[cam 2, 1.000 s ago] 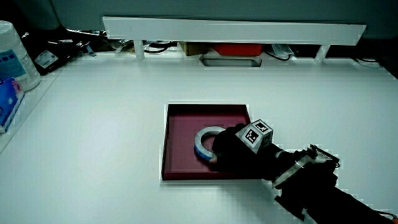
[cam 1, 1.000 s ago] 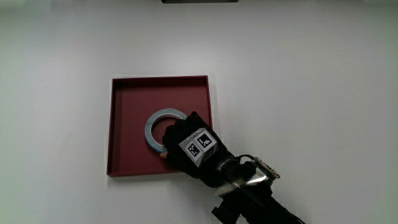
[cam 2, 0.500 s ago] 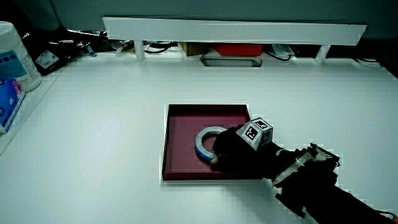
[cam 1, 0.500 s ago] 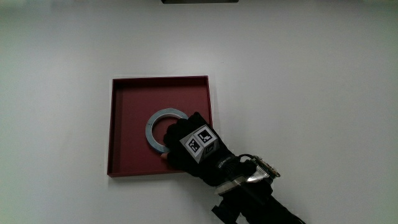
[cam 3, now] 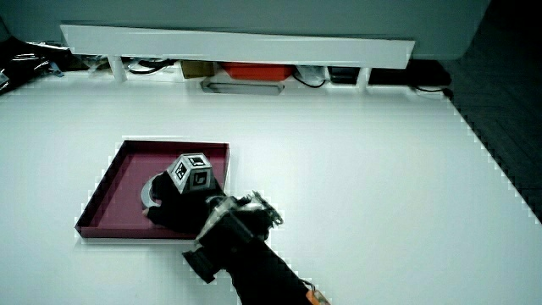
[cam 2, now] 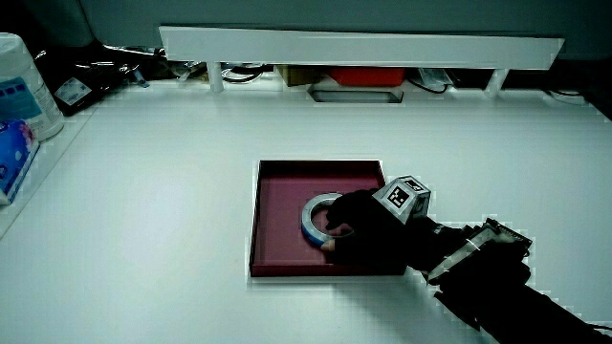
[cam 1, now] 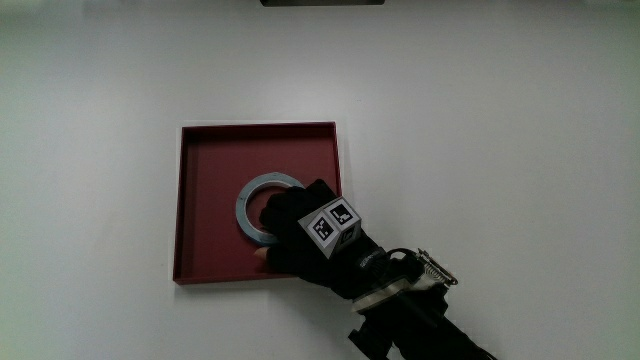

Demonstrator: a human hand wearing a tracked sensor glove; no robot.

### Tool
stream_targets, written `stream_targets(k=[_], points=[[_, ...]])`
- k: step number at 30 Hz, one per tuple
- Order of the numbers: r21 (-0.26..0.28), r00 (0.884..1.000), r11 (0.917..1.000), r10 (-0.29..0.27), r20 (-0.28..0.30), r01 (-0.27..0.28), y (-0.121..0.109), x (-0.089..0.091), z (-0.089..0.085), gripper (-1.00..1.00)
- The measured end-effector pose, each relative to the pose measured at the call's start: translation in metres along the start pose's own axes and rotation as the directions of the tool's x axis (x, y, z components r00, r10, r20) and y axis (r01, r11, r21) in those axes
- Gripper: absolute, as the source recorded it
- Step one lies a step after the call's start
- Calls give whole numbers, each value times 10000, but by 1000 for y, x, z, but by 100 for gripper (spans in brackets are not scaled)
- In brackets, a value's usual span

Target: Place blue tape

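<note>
- Since a second ago, little has changed for the blue tape (cam 1: pixel 262 207): it lies at the same spot in the red tray (cam 1: pixel 205 165), while the patterned cube (cam 1: pixel 333 224) on my glove has turned a little and my forearm (cam 1: pixel 420 320) has swung slightly.
- Nearest me, my forearm comes in over the bare white tabletop (cam 1: pixel 500 150) and crosses the tray's near corner.
- My hand (cam 1: pixel 300 240) rests over the part of the tape ring that lies nearest me, fingers curled down onto it; in a side view (cam 2: pixel 359 234) they close over the ring's near rim, so I take it as a narrow hold on the tape.
- The tape lies flat on the tray floor, roughly in the middle, a bit toward me; more than half of the ring shows clear of the glove.
- Past the ring, the tray floor is bare up to its farther wall, and its raised rim runs all around.
- Around the tray, the tabletop lies open on every side.
- Farthest off, the low white partition (cam 2: pixel 359 43) closes the table's edge, and in a side view a white container (cam 2: pixel 21 81) stands at another edge.
</note>
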Motion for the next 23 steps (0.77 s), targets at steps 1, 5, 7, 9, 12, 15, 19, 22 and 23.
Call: stream_targets(k=[1,5,7,9,12,15,19,22,23], points=[[68,10000,10000,21,-25,-21,-1,0,2,-69],[206,9988,9997,171,-463,-162,-7,-4,21,-81],[282,9967,9993,276,-758,-255,-12,-6,33,-86],[326,9954,9990,337,-901,-309,-17,-8,46,-92],[363,9945,9989,345,-984,-311,-25,-11,67,-100],[222,9936,9993,325,-1083,-303,-34,-12,85,-100],[478,9976,9988,139,-681,-106,-46,-11,108,-100],[455,9974,9989,-70,-718,103,-57,-9,125,-100],[498,9966,9986,-108,-814,149,-61,-8,131,-100]])
